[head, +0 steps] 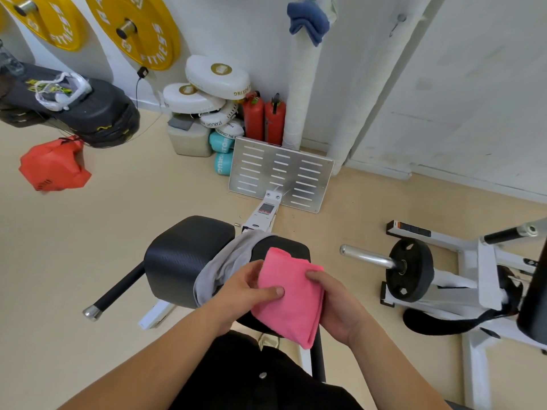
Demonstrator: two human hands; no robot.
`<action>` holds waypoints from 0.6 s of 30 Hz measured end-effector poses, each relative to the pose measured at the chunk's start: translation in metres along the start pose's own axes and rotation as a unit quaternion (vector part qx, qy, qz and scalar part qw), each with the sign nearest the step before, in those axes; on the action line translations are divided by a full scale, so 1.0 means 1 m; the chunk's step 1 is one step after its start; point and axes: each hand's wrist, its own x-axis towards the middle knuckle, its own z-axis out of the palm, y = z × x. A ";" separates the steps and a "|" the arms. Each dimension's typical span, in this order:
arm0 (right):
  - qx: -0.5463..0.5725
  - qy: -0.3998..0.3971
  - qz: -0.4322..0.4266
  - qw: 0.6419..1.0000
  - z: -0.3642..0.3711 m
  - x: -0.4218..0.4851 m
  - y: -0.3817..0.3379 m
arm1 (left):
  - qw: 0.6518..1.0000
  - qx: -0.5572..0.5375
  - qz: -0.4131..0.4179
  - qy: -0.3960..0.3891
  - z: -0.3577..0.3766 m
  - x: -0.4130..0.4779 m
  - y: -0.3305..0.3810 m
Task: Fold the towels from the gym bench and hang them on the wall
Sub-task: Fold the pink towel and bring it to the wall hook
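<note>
Between your left grip [245, 288] and right grip [334, 303], the pink towel [291, 297] is fuzzy, matt cloth. Just left of the left grip, the grey towel [228, 261] is thinner, smoother cloth. Under both, the table pad [180, 255] is black leatherette, finely grained, with a dull sheen. Beyond the grips the slotted plate [281, 173] is brushed metal; right of them the bar [367, 257] is polished chrome.

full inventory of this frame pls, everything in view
bench pads: 2, black, centre
pink towel: 1, pink, folded, in both hands
grey towel: 1, grey, draped over bench pads
blue towel: 1, blue, hung on wall, top
weight plates: 2, yellow, wall, top left
boxing pads: several, white, stacked by wall
fire extinguishers: 2, red, beside boxing pads
foot plate: 1, silver, beyond bench pads
bag: 1, red, floor left
disc: 1, black, bar at right
left hand: 1, gripping pink towel
right hand: 1, gripping pink towel
</note>
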 end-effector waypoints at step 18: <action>-0.231 0.182 -0.042 0.955 0.015 0.072 0.034 | 0.940 0.270 -0.050 0.201 -0.027 0.062 0.003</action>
